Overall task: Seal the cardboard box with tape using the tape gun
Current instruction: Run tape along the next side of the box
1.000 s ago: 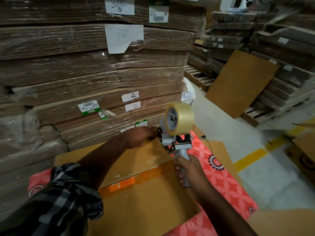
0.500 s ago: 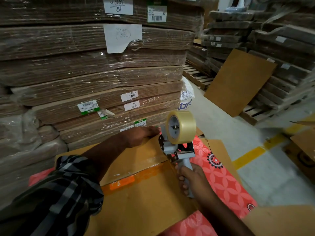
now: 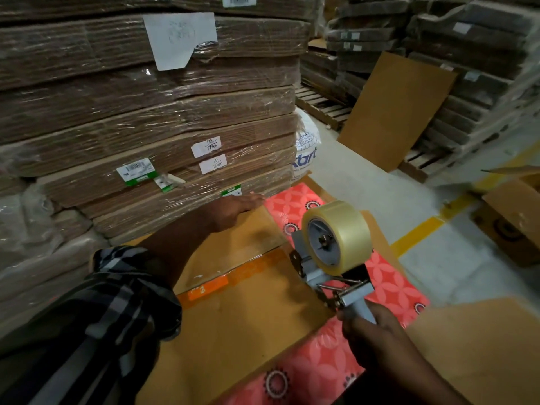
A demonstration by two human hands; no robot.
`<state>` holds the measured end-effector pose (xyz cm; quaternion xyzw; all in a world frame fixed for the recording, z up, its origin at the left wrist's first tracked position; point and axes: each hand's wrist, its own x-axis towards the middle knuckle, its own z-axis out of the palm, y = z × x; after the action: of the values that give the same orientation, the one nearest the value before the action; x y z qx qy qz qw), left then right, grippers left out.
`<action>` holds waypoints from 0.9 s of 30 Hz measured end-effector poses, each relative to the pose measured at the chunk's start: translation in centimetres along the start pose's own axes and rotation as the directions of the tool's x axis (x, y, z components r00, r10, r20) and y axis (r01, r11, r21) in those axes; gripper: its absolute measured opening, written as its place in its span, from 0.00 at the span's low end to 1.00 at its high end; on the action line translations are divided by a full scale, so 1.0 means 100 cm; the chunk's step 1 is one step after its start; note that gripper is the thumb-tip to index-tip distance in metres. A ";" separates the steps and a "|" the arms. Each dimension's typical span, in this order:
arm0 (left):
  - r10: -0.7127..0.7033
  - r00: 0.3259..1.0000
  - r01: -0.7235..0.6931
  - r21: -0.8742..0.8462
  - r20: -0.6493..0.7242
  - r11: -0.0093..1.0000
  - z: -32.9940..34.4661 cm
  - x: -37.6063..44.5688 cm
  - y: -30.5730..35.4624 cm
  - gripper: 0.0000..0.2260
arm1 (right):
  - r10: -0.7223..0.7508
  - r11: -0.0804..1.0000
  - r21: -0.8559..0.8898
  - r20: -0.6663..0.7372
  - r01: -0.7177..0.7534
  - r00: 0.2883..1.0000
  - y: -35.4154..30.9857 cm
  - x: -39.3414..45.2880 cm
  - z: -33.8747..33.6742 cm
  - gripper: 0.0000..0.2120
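A brown cardboard box (image 3: 233, 325) lies in front of me on a red patterned mat (image 3: 388, 287). An orange strip and clear tape run along its centre seam. My left hand (image 3: 236, 209) rests flat on the far flap, fingers straight, near the far edge. My right hand (image 3: 371, 331) grips the handle of the grey tape gun (image 3: 327, 270), which carries a roll of clear tape (image 3: 339, 232). The gun's front end sits at the right end of the seam, just off the box's edge.
A tall wrapped stack of flat cardboard (image 3: 146, 127) stands right behind the box. More stacks on pallets (image 3: 467, 68) and a leaning brown sheet (image 3: 397, 109) are at the right. A white bag (image 3: 305, 150), a yellow floor line (image 3: 418, 235) and another carton (image 3: 514, 226) lie beyond.
The tape gun has moved right and toward me along the seam to the box's right edge. My left hand stays on the far flap, slid slightly right.
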<state>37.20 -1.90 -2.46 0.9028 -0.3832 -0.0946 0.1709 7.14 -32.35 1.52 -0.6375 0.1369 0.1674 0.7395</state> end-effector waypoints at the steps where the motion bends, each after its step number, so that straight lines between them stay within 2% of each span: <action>1: -0.030 0.999 0.030 0.009 0.016 0.999 -0.002 0.000 0.002 0.27 | -0.005 1.000 -0.013 -0.004 0.005 1.000 0.000 0.000 0.001 0.07; 5: -0.094 0.995 0.095 0.062 -0.011 0.994 -0.005 -0.002 0.020 0.31 | -0.020 0.999 -0.040 -0.005 0.020 1.000 0.000 0.000 0.002 0.09; 9: -0.124 0.992 0.129 0.218 -0.037 0.967 0.007 0.000 0.034 0.38 | -0.028 0.998 -0.052 0.013 0.029 1.000 0.002 -0.002 0.003 0.10; 11: -0.137 0.988 0.146 0.147 -0.070 0.978 0.016 -0.004 0.047 0.38 | -0.020 0.998 -0.062 0.016 0.021 1.000 0.002 -0.001 0.004 0.11; 15: -0.138 0.983 0.117 -0.161 -0.125 0.980 0.044 -0.017 0.076 0.29 | 0.005 0.999 -0.049 -0.002 -0.005 1.000 0.006 0.002 0.007 0.12; 17: -0.177 0.978 0.161 -0.141 -0.111 0.977 0.054 -0.020 0.082 0.25 | 0.008 0.998 -0.061 -0.005 -0.008 1.000 0.007 0.003 0.007 0.11; 19: -0.202 0.974 0.189 -0.116 -0.105 0.975 0.058 -0.021 0.086 0.34 | 0.012 0.997 -0.074 -0.006 -0.012 1.000 0.008 0.003 0.007 0.12; 21: -0.208 0.972 0.197 -0.106 -0.107 0.975 0.056 -0.020 0.088 0.37 | 0.013 0.998 -0.068 -0.008 -0.014 1.000 0.007 0.002 0.007 0.14; 25: -0.189 0.977 0.183 -0.070 -0.096 0.981 0.053 -0.023 0.094 0.25 | -0.013 0.998 -0.066 -0.004 0.013 1.000 0.003 -0.003 0.009 0.14; 27: -0.188 0.977 0.183 -0.065 -0.097 0.981 0.054 -0.024 0.094 0.23 | -0.021 0.998 -0.067 -0.001 0.021 1.000 0.002 -0.008 0.007 0.14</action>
<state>27.75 -7.55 -3.77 0.9331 -0.2851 -0.0742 0.2062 6.30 -31.71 1.82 -0.6635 0.1253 0.1636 0.7192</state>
